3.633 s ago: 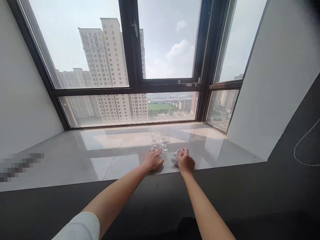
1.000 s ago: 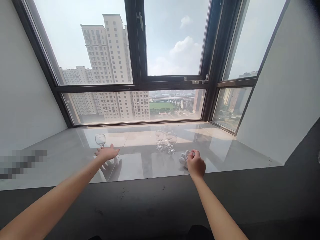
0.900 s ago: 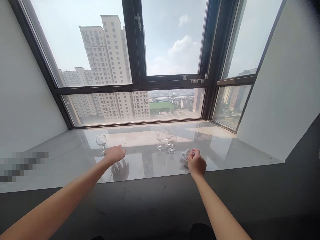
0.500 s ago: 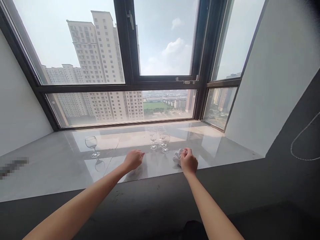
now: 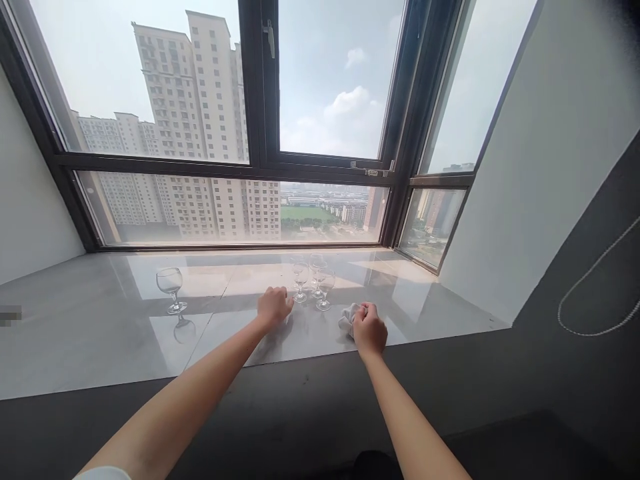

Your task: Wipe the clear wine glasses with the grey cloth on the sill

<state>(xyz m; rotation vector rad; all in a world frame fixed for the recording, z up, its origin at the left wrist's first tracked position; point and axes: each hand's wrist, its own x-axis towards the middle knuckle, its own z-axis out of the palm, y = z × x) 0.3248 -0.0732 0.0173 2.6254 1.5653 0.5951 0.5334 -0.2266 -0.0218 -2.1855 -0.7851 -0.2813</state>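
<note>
My right hand [image 5: 371, 331] is closed on a crumpled white cloth [image 5: 347, 319] near the sill's front edge. My left hand [image 5: 275, 307] is held over the sill with its fingers curled, and nothing shows in it. Just beyond its thumb side stands a stemmed glass [image 5: 301, 275], close to the hand; whether they touch is hard to see. Grouped with that one are a second clear glass [image 5: 325, 283] in front and a third glass [image 5: 317, 268] behind, all upright. Another stemmed glass [image 5: 169, 283] stands alone to the left.
The glossy pale windowsill [image 5: 115, 340] reflects the light, and a seam runs across it. Dark window frames [image 5: 320, 175] rise behind it. A white wall [image 5: 493, 200] borders the right side, where a beaded cord [image 5: 595, 333] hangs. At the far left lies a blurred patch [image 5: 10, 315].
My left hand has moved forward and closer to the grouped glasses. My right hand still grips the cloth in about the same place. The view has shifted and tilted slightly.
</note>
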